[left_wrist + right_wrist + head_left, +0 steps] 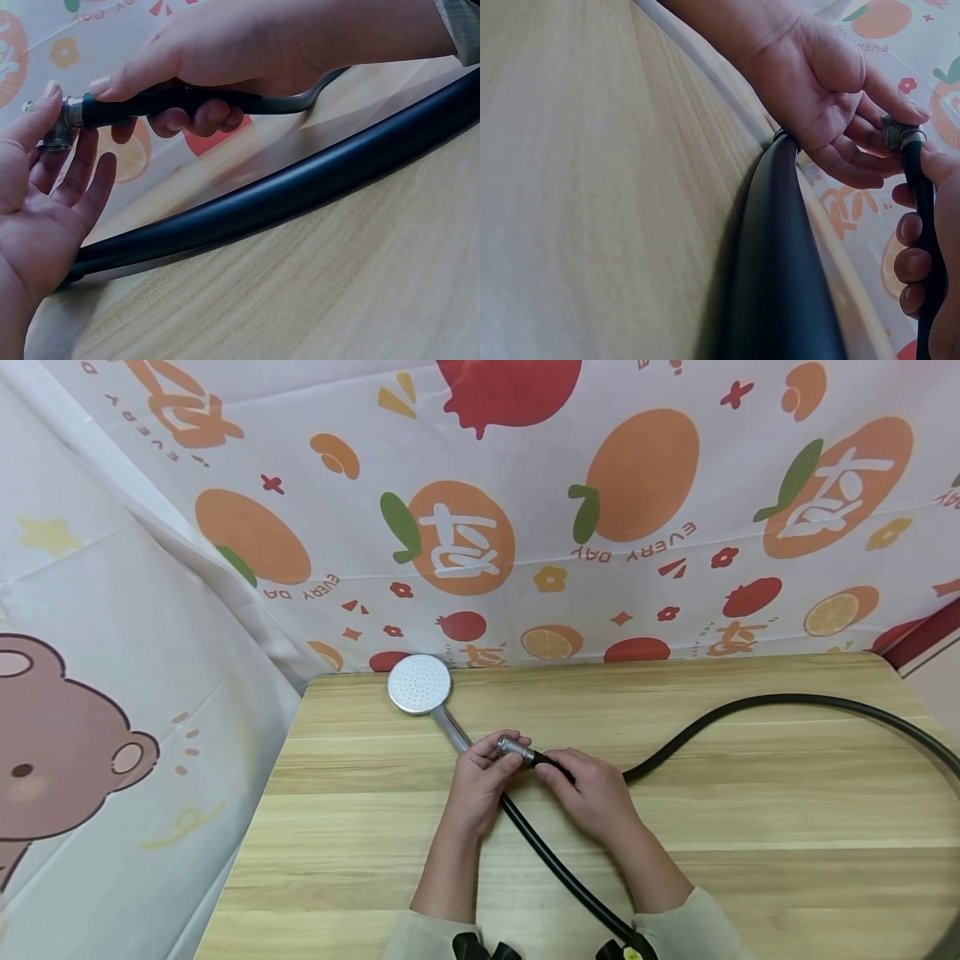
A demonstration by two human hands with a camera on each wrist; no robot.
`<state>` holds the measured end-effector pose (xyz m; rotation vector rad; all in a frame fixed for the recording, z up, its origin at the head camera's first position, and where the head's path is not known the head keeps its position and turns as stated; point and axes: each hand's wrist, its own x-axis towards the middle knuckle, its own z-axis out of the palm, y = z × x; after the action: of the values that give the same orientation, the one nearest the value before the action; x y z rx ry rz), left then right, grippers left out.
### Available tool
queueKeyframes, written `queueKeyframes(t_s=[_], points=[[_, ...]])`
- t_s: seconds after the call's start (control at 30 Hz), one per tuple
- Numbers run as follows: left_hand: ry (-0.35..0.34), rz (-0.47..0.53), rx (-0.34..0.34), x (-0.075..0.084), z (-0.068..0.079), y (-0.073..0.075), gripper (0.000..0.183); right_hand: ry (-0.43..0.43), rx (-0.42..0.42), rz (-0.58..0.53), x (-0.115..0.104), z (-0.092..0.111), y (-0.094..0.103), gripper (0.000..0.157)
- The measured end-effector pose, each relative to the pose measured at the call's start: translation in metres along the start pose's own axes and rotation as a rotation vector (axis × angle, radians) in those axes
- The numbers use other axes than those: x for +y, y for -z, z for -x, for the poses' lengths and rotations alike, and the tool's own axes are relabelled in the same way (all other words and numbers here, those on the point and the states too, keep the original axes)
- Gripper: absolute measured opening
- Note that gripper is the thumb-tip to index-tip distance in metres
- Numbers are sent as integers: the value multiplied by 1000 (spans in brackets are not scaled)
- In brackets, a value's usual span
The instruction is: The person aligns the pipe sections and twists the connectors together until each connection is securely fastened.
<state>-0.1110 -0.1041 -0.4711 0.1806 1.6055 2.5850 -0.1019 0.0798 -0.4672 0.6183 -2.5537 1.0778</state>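
Pinched between the thumb and fingers of my left hand (477, 781) is a small silver metal fitting (513, 747). In the left wrist view, this fitting (58, 135) has a short branch pointing down. My right hand (594, 793) grips the black hose (161, 103) just behind the fitting, thumb along its top. The fitting and hose end meet, held above the table. Beyond my left hand lies a silver shower head (419, 683) with a round perforated face. Its handle (450, 727) runs behind my left hand, where its join with the hose is hidden.
The wooden table (337, 843) carries a loop of the black hose (795, 699) on the right. Another stretch of hose (562, 864) runs between my forearms toward the front. A fruit-print cloth (547, 493) hangs behind, and a bear-print cloth (187, 693) on the left.
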Motion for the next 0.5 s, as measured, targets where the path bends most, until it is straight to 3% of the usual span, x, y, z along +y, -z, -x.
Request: queueKeyframes(t_s=[0.33,0.5], points=[[-6,1,-10,1,1,-1,21,-30,-20,-8,-2,1,1,22],[1,2,-7,1,1,-1,22,-41,-5,-35,-1,1,2,30]])
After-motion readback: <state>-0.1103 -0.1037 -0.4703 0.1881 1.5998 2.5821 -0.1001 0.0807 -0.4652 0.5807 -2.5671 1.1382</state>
